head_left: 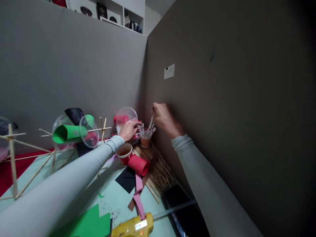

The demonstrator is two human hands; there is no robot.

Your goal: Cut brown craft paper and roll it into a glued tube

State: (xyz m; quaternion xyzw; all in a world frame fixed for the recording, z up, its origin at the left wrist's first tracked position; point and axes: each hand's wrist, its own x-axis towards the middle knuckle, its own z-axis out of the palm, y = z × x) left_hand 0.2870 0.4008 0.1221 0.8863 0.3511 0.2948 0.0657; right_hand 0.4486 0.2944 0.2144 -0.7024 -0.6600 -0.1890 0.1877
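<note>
My right hand [162,117] is closed in a pinch beside the dark wall, at the upper end of a pale marker [150,123]. That marker stands higher than the several others in a small patterned paper cup [145,141]. My left hand [129,130] reaches to the left of this cup, with its fingers curled over a cluster of red and pink pieces. What lies under those fingers is hidden. Behind it are a clear plastic lid [130,112] and a red paper roll [119,119].
A red paper cup [124,154] holds liquid, beside a red paper tube [139,165]. Wooden sticks [158,169] lie along the wall. Nearer are a yellow glue gun [130,226], pink strip [138,199] and green paper [92,219]. Stick frames [34,176] stand left.
</note>
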